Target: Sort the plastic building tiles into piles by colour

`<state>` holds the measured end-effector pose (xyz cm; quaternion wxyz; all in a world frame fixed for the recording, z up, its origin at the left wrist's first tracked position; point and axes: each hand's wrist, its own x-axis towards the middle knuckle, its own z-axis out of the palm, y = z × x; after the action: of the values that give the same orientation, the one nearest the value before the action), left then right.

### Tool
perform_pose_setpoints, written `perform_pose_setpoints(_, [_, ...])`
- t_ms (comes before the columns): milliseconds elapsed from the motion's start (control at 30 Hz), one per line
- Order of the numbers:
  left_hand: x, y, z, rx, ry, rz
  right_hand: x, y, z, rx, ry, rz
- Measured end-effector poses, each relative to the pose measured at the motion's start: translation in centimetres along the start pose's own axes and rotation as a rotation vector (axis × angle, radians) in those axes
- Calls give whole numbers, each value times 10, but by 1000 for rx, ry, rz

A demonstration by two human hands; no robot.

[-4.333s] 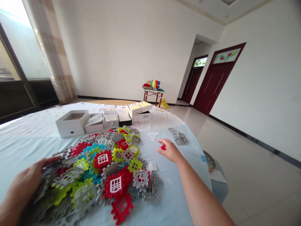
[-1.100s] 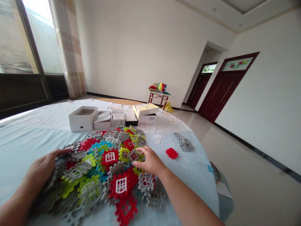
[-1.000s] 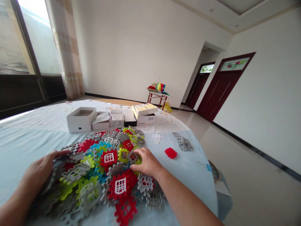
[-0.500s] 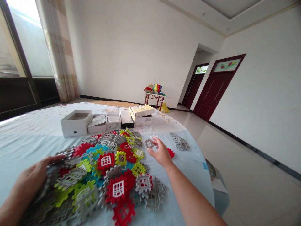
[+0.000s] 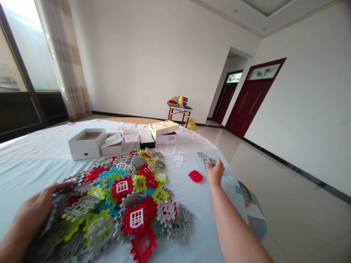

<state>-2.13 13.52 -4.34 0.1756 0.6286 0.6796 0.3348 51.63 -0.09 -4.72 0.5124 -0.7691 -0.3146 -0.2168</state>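
Observation:
A big heap of plastic interlocking building pieces (image 5: pixel 122 187) in red, lime, blue and grey covers the near part of the table. My left hand (image 5: pixel 35 210) rests against the heap's left side, fingers stretched out over grey pieces, some fingertips hidden. Out to the right, my right hand (image 5: pixel 215 172) is at a small pile of grey pieces (image 5: pixel 204 159), thumb and forefinger apart; it partly covers that pile. One red piece (image 5: pixel 195 176) lies alone left of this hand. Several small white window inserts (image 5: pixel 179 158) lie between the heap and the grey pile.
Behind the heap stands a row of boxes: an open white box (image 5: pixel 85 148), smaller white boxes (image 5: pixel 131 140) and a yellow-topped box (image 5: pixel 163 128). The round table's cloth (image 5: pixel 219 219) ends at the right, with a stool (image 5: pixel 255 215) beside it. A small side table (image 5: pixel 179 108) stands farther back.
My right hand has moved right from beside the white inserts to the grey pile, and the grey piece it pinched is no longer distinct. The red piece is now uncovered. My left hand stays put.

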Motion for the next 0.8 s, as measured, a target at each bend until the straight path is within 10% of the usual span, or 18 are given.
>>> perform_pose_setpoints(167, [-13, 26, -12, 5, -98, -155, -21, -39, 9, 196, -137, -344])
perform_pose_setpoints(533, [-16, 29, -11, -56, -138, -203, -86, -103, 15, 323, -919, -661])
perform_pose_setpoints(800, [-14, 28, -11, -55, -127, -194, -90, -103, 17, 288, -993, -653])
